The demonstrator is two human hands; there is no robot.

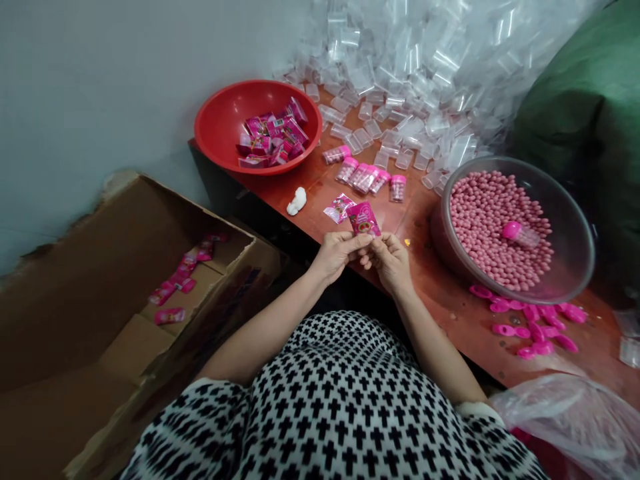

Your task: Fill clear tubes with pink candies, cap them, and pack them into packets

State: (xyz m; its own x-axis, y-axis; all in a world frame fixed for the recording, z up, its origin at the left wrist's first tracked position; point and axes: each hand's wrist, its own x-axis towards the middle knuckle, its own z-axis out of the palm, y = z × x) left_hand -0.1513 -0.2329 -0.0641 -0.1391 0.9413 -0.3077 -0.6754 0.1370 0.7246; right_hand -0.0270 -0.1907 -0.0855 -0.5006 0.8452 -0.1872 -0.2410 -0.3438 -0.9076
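Observation:
My left hand [336, 255] and my right hand [389, 259] meet at the near edge of a red-brown table [450, 313]. Both pinch a small pink printed packet [363, 219] between thumb and fingers, holding it upright just above the table. A second pink packet [339, 207] lies flat on the table right behind it. Several small clear bottles filled with pink candies [364, 177] lie in a row further back.
A red bowl [225, 120] of pink packets sits at the far left corner. A clear bowl [570, 233] of pink candies stands at right, pink caps [530, 327] beside it. Empty clear bottles [425, 73] pile behind. An open cardboard box [125, 280] holds packets at left. A white lump [297, 201] lies nearby.

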